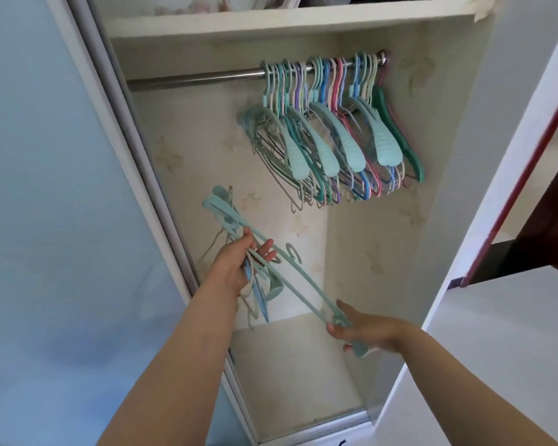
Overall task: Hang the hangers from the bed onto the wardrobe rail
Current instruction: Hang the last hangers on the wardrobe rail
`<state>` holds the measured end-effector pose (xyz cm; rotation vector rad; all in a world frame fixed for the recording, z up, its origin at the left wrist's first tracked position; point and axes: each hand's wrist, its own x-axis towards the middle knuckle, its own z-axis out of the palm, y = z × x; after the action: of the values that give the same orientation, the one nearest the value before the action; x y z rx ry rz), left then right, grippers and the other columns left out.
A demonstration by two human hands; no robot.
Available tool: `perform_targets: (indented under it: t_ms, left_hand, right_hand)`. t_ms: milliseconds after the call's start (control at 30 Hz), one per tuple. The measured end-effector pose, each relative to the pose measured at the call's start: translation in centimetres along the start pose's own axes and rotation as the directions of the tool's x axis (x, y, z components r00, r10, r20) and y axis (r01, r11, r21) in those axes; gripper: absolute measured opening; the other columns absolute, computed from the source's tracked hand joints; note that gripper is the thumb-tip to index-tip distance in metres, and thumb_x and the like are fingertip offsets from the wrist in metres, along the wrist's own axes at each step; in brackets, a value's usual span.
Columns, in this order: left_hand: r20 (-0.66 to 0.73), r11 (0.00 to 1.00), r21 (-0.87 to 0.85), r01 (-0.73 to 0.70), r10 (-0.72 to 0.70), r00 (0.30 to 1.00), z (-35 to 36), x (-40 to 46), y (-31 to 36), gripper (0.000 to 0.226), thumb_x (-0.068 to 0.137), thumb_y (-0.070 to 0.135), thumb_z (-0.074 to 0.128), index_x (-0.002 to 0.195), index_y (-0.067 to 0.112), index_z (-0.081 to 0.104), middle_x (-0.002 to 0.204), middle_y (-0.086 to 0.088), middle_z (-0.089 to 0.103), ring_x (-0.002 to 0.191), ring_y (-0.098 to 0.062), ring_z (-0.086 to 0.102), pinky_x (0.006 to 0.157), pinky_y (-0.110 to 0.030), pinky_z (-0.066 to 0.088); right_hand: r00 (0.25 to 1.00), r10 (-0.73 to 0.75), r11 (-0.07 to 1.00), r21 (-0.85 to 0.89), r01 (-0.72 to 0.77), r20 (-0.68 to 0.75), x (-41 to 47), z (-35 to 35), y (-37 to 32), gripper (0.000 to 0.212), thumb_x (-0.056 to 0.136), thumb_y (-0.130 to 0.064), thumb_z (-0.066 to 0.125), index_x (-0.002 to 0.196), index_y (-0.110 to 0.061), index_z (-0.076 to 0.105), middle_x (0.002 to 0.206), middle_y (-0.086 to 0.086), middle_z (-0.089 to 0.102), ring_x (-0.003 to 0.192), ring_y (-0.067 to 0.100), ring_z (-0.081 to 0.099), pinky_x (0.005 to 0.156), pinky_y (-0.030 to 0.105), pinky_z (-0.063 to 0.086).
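Observation:
My left hand (236, 263) grips a bundle of pale teal and white hangers (226, 217) in front of the open wardrobe, below the rail. One long teal hanger (290, 278) slants down from that bundle to my right hand (364, 331), which pinches its lower end. The steel wardrobe rail (194, 78) runs across the top. Several hangers (332, 136) in teal, blue, pink, purple and green hang crowded on the rail's right half. The rail's left half is bare.
A white shelf (271, 19) sits above the rail. The pale blue sliding door (62, 188) stands at the left, with its frame beside my left arm. The wardrobe's right side panel (458, 156) and a dark red edge (529, 175) lie to the right.

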<state>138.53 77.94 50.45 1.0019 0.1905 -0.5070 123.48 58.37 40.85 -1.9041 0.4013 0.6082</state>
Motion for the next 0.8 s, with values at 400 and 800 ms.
perform_targets:
  t_ms: [400, 800]
  left_hand:
    - [0.094, 0.957, 0.29, -0.022, -0.005, 0.996, 0.7, -1.4, -5.9, 0.015, 0.098, 0.017, 0.052, 0.093, 0.003, 0.053, 0.086, -0.014, 0.055, 0.073, -0.027, 0.068, 0.07, -0.041, 0.06]
    - [0.107, 0.916, 0.397, -0.051, 0.009, 0.994, -1.6, -2.3, -10.1, 0.022, 0.095, 0.02, 0.059, 0.099, 0.0, 0.05, 0.09, -0.011, 0.058, 0.063, -0.02, 0.071, 0.074, -0.034, 0.06]
  right_hand:
    - [0.728, -0.405, 0.886, -0.041, 0.462, -0.553, -0.5, 0.5, -10.4, 0.047, 0.092, -0.049, 0.051, 0.128, -0.018, 0.051, 0.102, 0.003, 0.069, 0.089, 0.015, 0.063, 0.084, 0.03, 0.048]
    - [0.847, -0.301, 0.892, -0.444, 0.088, -0.438, 1.8, 2.3, -16.6, 0.035, 0.08, -0.052, 0.054, 0.081, -0.017, 0.054, 0.072, -0.001, 0.064, 0.073, 0.021, 0.065, 0.06, 0.027, 0.047]
